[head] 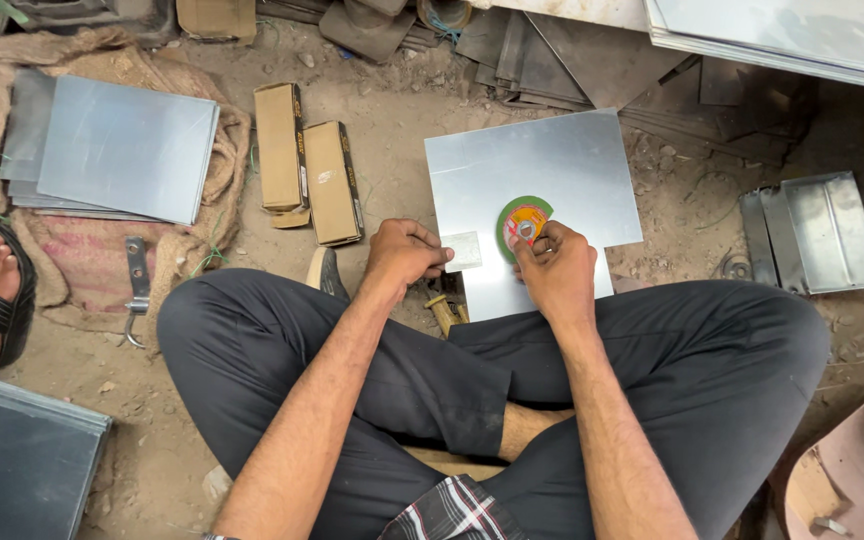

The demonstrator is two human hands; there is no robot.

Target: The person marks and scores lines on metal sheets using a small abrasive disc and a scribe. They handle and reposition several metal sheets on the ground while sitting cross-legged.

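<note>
Two hands on one metal sheet (552, 170), floor-laid.
Right hand (555, 268) pinches green cutting disc (522, 220); left hand (404, 255) grips small metal piece (464, 250); sheet uncut.

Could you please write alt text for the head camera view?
A person seated cross-legged on a dirt floor presses the right hand on a green cutting disc lying on a metal sheet, while the left hand touches a small metal piece. Two cardboard boxes lie nearby.
</note>
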